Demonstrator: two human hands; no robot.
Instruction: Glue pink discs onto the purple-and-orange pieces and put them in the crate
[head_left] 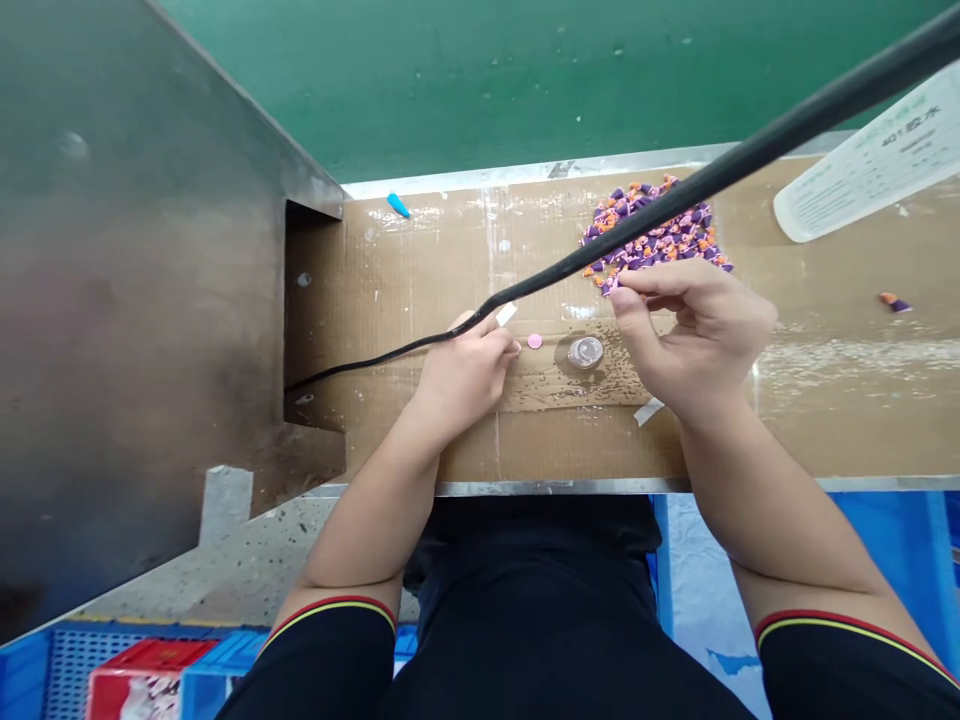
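My left hand (469, 372) rests on the cardboard with its fingers curled closed, just left of a small pink disc (534, 341). Whatever those fingers hold, if anything, is hidden. My right hand (697, 335) is closed in a pinch at the near edge of a pile of small purple, orange and pink pieces (675, 235). A purple-pink bit shows at its fingertips, but I cannot tell whether it is gripped or lies in the pile. Between the hands sits a small clear round dish (585, 351) on a wet-looking, speckled cardboard strip (536, 390).
A black cable (570, 262) crosses the view above the bench and partly covers my left hand. On the left stands a metal housing (150, 280). A white bottle (862, 160), a blue tip (398, 205) and a loose purple-orange piece (894, 302) lie on the bench.
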